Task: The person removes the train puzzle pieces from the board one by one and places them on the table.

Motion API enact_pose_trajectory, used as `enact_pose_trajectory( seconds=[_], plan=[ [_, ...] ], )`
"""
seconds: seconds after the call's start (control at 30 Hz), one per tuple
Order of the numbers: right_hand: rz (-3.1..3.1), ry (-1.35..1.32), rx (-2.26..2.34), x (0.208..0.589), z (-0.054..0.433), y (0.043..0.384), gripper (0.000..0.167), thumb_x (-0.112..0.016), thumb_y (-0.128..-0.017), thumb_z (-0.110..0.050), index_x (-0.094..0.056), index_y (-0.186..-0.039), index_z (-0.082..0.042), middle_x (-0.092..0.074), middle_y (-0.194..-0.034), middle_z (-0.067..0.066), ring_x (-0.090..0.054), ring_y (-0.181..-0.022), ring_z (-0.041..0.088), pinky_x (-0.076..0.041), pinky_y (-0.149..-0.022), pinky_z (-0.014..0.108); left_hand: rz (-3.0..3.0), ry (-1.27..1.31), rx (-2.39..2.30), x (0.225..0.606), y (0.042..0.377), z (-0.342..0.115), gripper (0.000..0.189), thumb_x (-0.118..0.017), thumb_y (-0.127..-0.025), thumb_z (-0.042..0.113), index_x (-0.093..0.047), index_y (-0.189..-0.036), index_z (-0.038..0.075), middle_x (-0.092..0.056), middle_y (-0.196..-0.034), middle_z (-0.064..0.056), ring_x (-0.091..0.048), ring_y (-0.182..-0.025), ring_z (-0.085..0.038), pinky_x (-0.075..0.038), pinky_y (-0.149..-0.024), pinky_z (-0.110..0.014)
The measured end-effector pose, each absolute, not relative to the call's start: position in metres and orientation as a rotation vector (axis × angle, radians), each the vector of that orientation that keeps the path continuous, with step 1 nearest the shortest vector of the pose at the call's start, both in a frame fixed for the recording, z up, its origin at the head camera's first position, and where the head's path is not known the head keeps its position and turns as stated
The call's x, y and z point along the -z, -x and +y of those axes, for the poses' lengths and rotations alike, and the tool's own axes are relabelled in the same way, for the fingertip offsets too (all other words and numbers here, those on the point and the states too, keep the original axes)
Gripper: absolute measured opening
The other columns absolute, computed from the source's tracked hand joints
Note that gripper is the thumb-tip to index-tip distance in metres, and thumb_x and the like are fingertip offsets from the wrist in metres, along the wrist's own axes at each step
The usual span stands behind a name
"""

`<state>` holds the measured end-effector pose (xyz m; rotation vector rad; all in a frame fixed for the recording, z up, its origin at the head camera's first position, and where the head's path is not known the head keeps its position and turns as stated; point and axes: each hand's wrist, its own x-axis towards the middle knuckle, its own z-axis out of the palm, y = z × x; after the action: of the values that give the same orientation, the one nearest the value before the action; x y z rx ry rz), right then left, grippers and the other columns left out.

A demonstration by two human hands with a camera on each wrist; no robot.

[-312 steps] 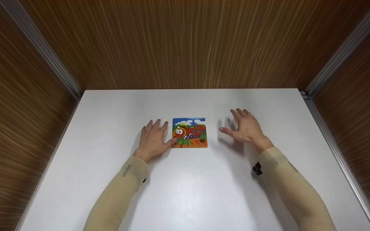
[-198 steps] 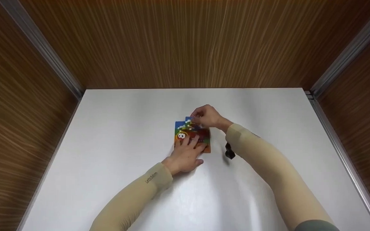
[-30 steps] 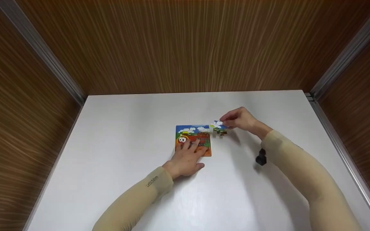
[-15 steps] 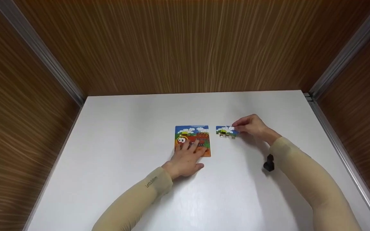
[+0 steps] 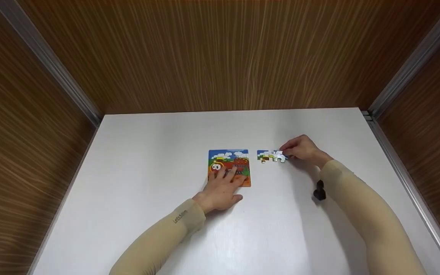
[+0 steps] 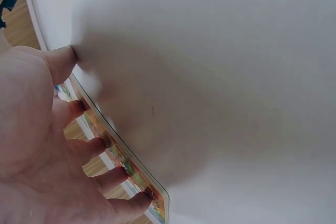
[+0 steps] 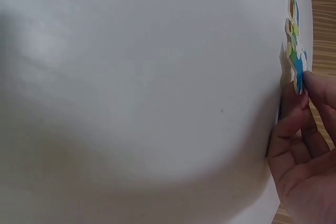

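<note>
A square jigsaw puzzle (image 5: 229, 154) with a cartoon train lies flat on the white table. My left hand (image 5: 220, 191) rests on its lower part, fingers spread and fairly straight. In the left wrist view the fingertips sit along the puzzle's near edge (image 6: 118, 142). To the right of the puzzle, my right hand (image 5: 303, 149) pinches a cloud-patterned puzzle piece (image 5: 280, 157) between thumb and fingers. It is tilted and catches the light. Another puzzle piece (image 5: 262, 156) is at its left. In the right wrist view the pinched piece (image 7: 296, 69) shows blue and green.
The white table (image 5: 159, 152) is enclosed by a brown wood-grain back panel (image 5: 220, 57) and side panels with metal strips. A black item (image 5: 319, 192) sits at the right sleeve's cuff.
Over ten seconds, both hands went from lying beside the puzzle to left on it and right pinching pieces. In the last second, the right hand moved right with the pieces, then tilted one.
</note>
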<state>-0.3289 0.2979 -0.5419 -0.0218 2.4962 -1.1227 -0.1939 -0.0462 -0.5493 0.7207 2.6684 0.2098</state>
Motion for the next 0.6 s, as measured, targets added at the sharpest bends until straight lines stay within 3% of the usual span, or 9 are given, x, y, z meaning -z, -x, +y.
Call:
enact_pose_trajectory(
  seconds=[0.6],
  plan=[
    [2.589, 0.057, 0.977, 0.5353, 0.2894, 0.3329, 0.023, -0.075, -0.105, -0.014, -0.086, -0.124, -0.005, -0.078, -0.133, 0.021, -0.066, -0.108, 0.024, -0.054, -0.081, 0.021, 2.676, -0.712, -0.201, 0.5505, 0.1930, -0.0456, 0.071, -0.055, -0.115, 0.055, -0.032, -0.179, 0.035, -0.019, -0.191, -0.008, -0.019, -0.176, -0.044, -0.025, -0.136, -0.076]
  ],
)
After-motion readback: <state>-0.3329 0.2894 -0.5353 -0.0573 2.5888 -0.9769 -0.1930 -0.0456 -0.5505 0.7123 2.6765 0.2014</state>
